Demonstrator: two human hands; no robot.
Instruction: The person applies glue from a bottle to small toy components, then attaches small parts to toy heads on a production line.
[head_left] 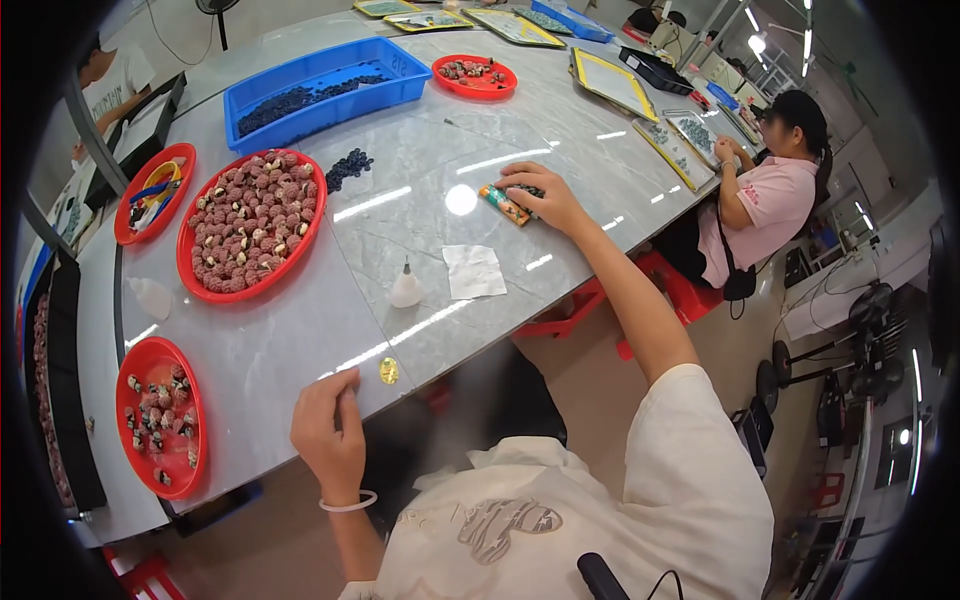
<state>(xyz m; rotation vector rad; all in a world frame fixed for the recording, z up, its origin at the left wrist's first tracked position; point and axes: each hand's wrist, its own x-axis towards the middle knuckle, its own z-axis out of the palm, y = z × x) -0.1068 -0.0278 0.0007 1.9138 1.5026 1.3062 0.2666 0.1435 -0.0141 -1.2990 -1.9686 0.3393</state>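
My right hand reaches over the table, its bent fingers on a small orange and green packet. A dark thing shows partly under those fingers; its kind is hidden. My left hand is at the table's near edge, fingers loosely bent with a gap at the thumb and nothing visible in it. Close to its fingertips lies a shiny yellow round piece. Between the hands stand a white squeeze bottle with a thin pointed tip and a square white paper tissue.
Red trays of reddish, bumpy balls and similar pieces stand left. Behind are a blue bin of dark beads, a loose bead pile and a smaller red tray. A co-worker sits at the right beside yellow-edged trays.
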